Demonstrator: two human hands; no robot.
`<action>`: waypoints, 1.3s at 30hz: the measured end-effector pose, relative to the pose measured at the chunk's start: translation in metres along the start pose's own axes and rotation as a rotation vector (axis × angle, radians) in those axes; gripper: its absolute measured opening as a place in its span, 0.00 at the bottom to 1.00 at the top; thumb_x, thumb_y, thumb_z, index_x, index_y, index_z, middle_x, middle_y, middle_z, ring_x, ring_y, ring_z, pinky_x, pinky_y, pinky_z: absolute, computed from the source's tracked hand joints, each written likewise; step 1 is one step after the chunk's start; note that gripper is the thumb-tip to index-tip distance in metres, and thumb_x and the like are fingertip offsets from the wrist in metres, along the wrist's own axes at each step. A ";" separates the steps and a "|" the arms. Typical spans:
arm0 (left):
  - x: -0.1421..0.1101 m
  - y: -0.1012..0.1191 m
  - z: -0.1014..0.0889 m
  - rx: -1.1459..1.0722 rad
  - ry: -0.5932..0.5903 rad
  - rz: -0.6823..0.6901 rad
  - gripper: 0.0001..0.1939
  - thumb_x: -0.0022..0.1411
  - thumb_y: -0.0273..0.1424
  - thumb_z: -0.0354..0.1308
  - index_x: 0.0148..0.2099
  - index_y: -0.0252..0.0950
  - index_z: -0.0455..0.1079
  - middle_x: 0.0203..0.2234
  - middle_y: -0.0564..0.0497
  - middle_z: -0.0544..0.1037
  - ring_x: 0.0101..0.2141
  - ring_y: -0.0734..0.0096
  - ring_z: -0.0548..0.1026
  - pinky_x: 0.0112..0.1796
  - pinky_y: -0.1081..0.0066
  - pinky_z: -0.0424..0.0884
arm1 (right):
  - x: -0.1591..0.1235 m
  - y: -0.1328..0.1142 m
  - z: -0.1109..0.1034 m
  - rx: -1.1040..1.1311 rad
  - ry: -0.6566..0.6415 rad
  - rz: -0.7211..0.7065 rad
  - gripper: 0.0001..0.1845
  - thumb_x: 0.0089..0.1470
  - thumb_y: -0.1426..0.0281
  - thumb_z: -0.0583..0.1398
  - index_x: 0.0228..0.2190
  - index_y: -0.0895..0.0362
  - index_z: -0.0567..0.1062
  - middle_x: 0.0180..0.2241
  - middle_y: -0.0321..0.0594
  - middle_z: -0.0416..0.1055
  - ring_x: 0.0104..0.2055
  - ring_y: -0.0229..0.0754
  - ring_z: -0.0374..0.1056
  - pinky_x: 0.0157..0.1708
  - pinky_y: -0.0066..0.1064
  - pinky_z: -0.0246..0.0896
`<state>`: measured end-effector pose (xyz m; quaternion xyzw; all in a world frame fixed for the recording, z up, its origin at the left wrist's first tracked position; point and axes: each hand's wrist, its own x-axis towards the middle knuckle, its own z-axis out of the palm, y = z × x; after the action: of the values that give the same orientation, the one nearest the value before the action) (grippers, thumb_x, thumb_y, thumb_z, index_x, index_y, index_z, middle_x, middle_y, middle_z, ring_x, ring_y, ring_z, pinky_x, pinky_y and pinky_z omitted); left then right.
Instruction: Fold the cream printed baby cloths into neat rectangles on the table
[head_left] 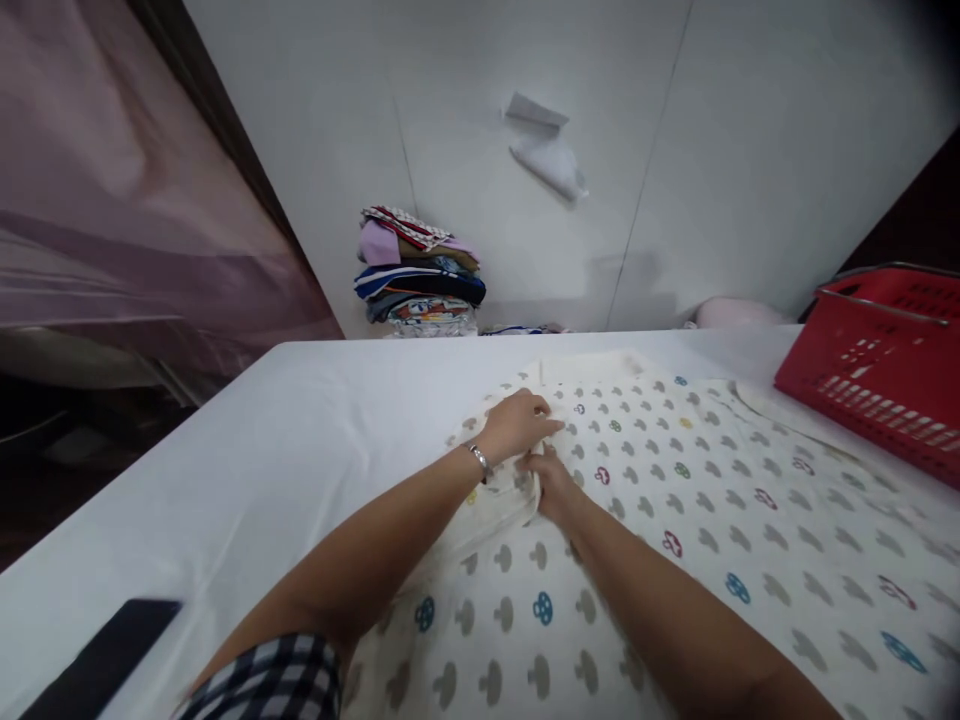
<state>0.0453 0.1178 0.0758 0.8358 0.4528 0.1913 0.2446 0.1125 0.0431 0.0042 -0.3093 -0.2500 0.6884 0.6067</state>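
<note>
Head | right hand (551, 478) pinching printed cloth (645, 475); left hand (519, 425) grip unclear | red basket (847, 350) alongside; clothes stack (420, 280) behind

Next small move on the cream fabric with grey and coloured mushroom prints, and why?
Probably smooth the rumpled, turned-over cream fabric flap with the left hand, the right hand steadying its edge. Both hands meet there and the flap looks loosely raised, while much of the mushroom-print fabric lies spread out.
</note>
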 end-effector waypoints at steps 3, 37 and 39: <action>0.015 -0.001 0.008 0.040 -0.061 -0.083 0.15 0.44 0.42 0.64 0.31 0.36 0.73 0.32 0.47 0.76 0.35 0.64 0.71 0.36 0.70 0.65 | 0.001 0.003 0.000 -0.035 -0.020 -0.008 0.21 0.32 0.78 0.60 0.35 0.55 0.72 0.25 0.34 0.74 0.36 0.47 0.72 0.37 0.36 0.67; -0.082 -0.028 0.032 -0.083 0.357 -0.235 0.07 0.58 0.33 0.51 0.30 0.37 0.64 0.25 0.55 0.69 0.28 0.74 0.67 0.31 0.73 0.62 | 0.007 -0.014 -0.002 0.208 -0.171 0.160 0.13 0.46 0.67 0.57 0.35 0.59 0.74 0.29 0.41 0.75 0.40 0.48 0.71 0.41 0.37 0.68; -0.091 -0.023 0.029 -0.124 0.382 -0.176 0.07 0.60 0.31 0.47 0.31 0.36 0.64 0.24 0.55 0.69 0.27 0.74 0.66 0.32 0.73 0.63 | 0.007 -0.012 -0.001 0.219 -0.154 0.136 0.14 0.49 0.63 0.56 0.35 0.59 0.74 0.30 0.42 0.75 0.41 0.48 0.70 0.42 0.38 0.67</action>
<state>-0.0008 0.0444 0.0300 0.7250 0.5494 0.3518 0.2210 0.1206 0.0516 0.0113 -0.2037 -0.1978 0.7728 0.5676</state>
